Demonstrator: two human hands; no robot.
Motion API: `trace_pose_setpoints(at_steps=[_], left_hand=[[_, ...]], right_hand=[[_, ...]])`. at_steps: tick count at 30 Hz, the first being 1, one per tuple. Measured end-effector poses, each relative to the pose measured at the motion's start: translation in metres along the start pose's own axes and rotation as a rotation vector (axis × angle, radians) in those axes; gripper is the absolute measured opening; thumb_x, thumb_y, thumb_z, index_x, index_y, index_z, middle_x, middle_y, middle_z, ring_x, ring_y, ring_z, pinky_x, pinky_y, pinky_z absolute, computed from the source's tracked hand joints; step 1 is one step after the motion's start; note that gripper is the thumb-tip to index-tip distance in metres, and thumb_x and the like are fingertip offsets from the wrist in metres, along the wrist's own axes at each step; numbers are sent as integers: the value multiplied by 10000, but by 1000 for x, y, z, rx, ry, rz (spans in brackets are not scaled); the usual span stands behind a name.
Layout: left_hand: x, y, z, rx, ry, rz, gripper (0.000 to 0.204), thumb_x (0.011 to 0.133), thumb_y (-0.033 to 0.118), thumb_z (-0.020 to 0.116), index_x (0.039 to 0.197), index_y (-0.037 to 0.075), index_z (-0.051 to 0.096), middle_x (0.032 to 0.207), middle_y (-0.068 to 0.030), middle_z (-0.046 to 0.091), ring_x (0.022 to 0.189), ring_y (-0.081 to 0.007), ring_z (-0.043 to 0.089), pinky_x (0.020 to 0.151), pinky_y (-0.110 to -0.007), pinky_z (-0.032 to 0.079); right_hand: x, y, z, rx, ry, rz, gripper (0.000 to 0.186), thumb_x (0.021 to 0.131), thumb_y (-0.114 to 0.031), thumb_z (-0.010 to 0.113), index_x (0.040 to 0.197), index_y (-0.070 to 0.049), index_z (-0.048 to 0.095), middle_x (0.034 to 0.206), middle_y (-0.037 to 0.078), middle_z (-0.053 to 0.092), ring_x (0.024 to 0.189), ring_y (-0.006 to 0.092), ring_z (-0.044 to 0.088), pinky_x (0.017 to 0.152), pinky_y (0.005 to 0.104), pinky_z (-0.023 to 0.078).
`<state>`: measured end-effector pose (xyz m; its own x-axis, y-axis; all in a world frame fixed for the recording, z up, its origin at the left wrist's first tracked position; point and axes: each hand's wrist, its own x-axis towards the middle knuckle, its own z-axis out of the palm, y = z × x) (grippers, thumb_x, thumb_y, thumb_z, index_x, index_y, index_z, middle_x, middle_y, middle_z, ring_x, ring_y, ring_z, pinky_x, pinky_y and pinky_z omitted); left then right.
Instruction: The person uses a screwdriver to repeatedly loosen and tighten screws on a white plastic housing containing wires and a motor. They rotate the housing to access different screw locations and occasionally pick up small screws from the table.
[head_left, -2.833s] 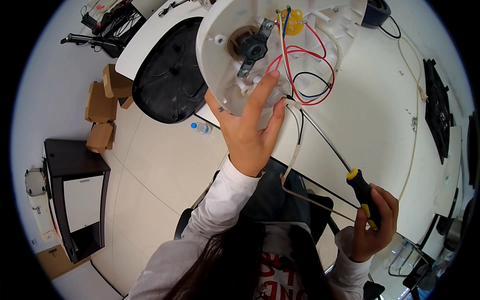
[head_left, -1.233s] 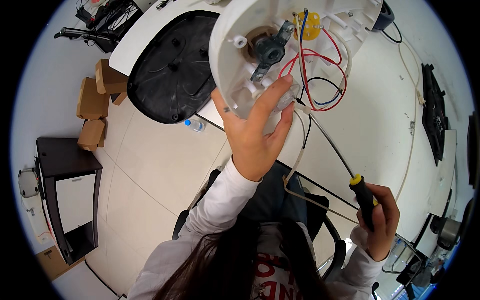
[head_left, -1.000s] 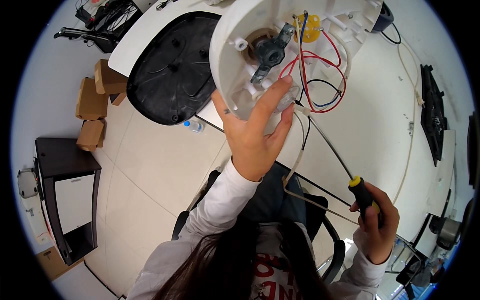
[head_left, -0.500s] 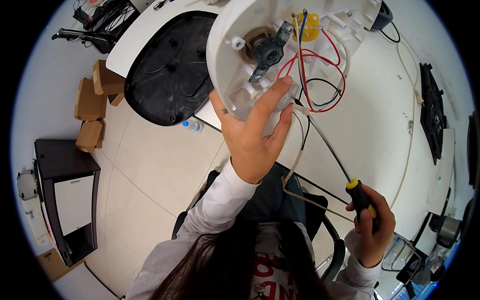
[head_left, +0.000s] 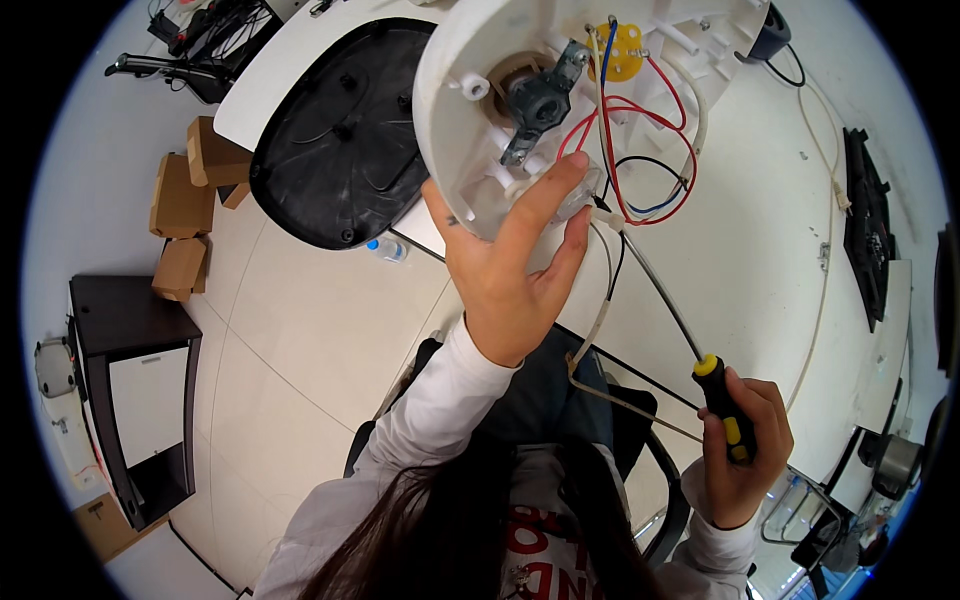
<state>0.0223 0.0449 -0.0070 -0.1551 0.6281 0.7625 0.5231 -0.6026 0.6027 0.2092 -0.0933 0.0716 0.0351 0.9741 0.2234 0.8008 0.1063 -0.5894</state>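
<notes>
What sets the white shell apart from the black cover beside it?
The white shell is deep and bowl-like, while the black cover is shallow. The white shell carries a yellow disc; none shows on the black cover. The left hand holds the white shell near its rim, while the black cover lies jutting past the table's edge. Both have curved outlines.

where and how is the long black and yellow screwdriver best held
Take the black-and-yellow screwdriver by its thick handle, probably best from the lower right, where that end points. It is wider than the thin metal shaft, whose far end lies near the curved white plastic shell. The right grip holds it there.
</notes>
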Motion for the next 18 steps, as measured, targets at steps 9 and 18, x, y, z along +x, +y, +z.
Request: trace_pose_setpoints(at_steps=[9,18], left_hand=[[3,1,-2,31,-6,27,427,644,27,697,1046,155,629,1008,-59,600,948,-334,420,807,-391,376],[3,2,-3,15,-23,1,466,613,46,709,1058,158,624,1030,-87,578,971,-336,415,812,-386,387]], right_hand=[[1,2,3,-306,87,-275,359,639,56,692,986,-26,643,885,143,586,650,225,615,545,256,498],[3,-2,2,-273,63,-318,296,722,-9,632,1017,-32,629,889,140,575,631,228,603,523,274,490]])
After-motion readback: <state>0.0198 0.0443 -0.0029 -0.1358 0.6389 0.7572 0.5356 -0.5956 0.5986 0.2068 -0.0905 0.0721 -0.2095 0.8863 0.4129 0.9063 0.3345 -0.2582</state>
